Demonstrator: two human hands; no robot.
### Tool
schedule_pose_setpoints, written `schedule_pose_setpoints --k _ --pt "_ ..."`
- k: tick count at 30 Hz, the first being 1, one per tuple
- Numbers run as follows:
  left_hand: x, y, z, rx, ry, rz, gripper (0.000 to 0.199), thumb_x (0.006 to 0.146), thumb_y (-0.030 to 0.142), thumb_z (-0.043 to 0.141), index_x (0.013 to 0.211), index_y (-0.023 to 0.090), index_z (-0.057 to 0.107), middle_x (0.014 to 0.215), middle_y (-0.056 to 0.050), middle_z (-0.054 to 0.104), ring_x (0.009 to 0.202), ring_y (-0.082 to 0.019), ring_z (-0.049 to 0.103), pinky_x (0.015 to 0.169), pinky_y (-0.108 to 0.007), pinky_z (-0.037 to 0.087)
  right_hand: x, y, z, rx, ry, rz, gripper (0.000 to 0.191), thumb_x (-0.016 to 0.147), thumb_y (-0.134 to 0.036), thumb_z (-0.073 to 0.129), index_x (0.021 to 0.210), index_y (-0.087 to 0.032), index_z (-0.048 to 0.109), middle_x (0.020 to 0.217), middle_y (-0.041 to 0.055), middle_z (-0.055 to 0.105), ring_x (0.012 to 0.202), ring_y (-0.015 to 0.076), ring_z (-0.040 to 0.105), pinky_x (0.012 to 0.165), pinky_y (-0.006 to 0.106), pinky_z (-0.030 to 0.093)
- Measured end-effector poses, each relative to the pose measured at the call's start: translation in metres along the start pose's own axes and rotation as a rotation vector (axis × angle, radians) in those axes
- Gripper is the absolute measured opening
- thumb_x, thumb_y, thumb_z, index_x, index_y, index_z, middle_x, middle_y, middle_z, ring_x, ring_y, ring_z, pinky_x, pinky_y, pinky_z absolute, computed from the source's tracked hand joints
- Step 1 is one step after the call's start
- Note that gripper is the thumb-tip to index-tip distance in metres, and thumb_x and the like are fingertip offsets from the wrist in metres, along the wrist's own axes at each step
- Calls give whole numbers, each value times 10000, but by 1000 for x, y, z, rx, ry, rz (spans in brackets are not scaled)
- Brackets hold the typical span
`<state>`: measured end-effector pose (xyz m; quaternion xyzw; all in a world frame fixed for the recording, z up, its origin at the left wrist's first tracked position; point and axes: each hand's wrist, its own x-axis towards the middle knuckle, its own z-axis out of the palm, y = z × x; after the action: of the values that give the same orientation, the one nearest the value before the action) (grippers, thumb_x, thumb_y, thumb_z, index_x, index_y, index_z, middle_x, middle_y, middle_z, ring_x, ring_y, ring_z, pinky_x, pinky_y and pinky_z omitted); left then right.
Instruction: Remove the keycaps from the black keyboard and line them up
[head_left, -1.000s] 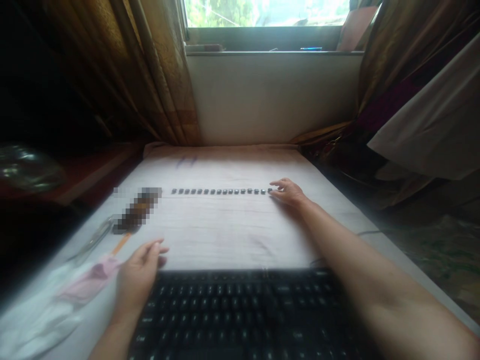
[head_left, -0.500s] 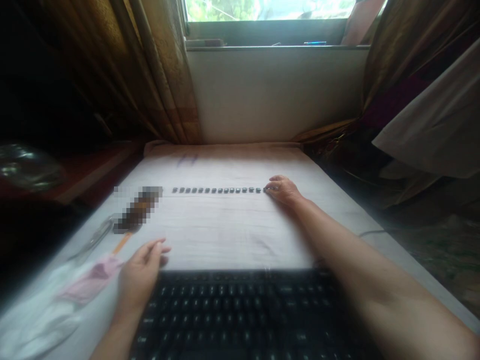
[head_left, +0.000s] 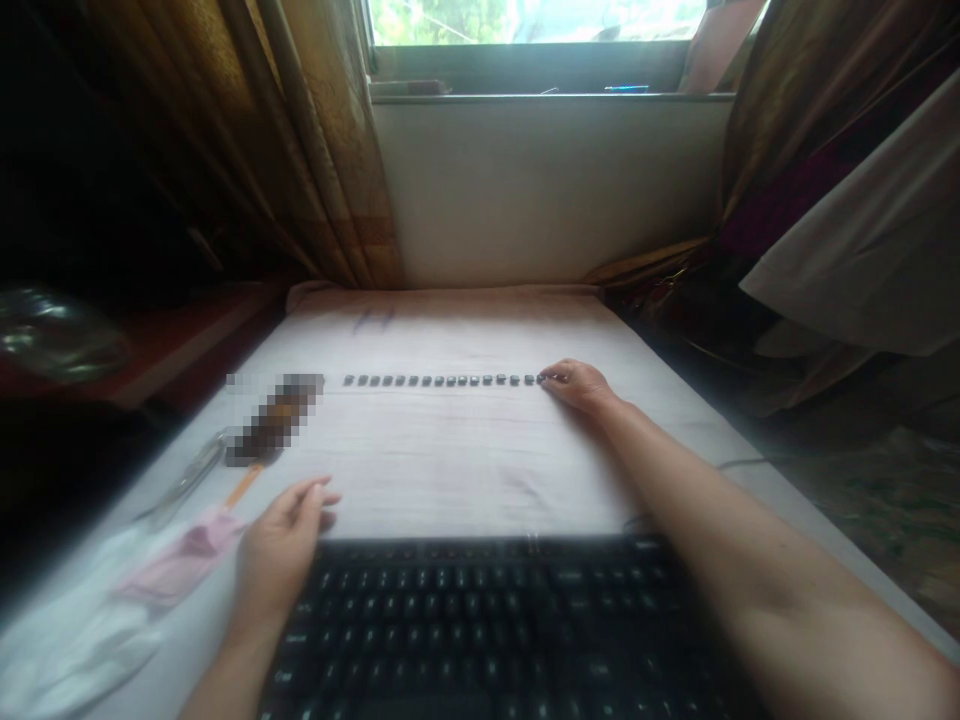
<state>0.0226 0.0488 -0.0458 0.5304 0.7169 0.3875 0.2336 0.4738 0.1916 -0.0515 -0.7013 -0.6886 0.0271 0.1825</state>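
daylight poured through the window [head_left: 540,22], its top cut off by the frame, and beside it the curtain [head_left: 330,130] sank into deep shadow on the left. below spread the pale table [head_left: 427,460], sharp in the middle, smeared toward the edges. and there they were, the pieces [head_left: 451,381], small and dark, strung out in one row across the far half, too small for any marking to be read! at the row's right end, the right hand [head_left: 577,382]: fingers drawn together, tips right at the last piece and partly covering it. pinched or merely touched? i could not tell. over to the left hand [head_left: 289,520], down by the near left side, loose, fingers slightly curled and spread, just beside the corner of the keyboard [head_left: 450,600]. that big black board ran out of the picture at the bottom, its right side dim and partly behind the right forearm, its lettering mostly blurred. farther left, a pixelated patch [head_left: 277,420] masked whatever lay there; an orange strip [head_left: 244,485] poked out beneath it, toward a pink cloth [head_left: 180,560] gone soft with blur.
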Motion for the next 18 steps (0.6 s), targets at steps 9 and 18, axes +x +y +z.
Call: schedule_pose_setpoints --k 9,18 --pt "0 0 0 -7 -7 -13 457 789 578 521 1027 222 682 859 -50 770 693 -234 729 672 -355 568 0 -6 -1 -5 -12 25 188 810 -308 660 943 -284 791 970 17 752 823 188 677 708 255 484" --pt "-3 10 0 -27 8 -3 466 770 575 514 996 209 693 837 -58 772 662 -230 725 654 -348 569 -13 -1 -9 40 13 46 250 794 -278 670 1025 -261 763 1012 38 752 835 198 686 777 286 517"
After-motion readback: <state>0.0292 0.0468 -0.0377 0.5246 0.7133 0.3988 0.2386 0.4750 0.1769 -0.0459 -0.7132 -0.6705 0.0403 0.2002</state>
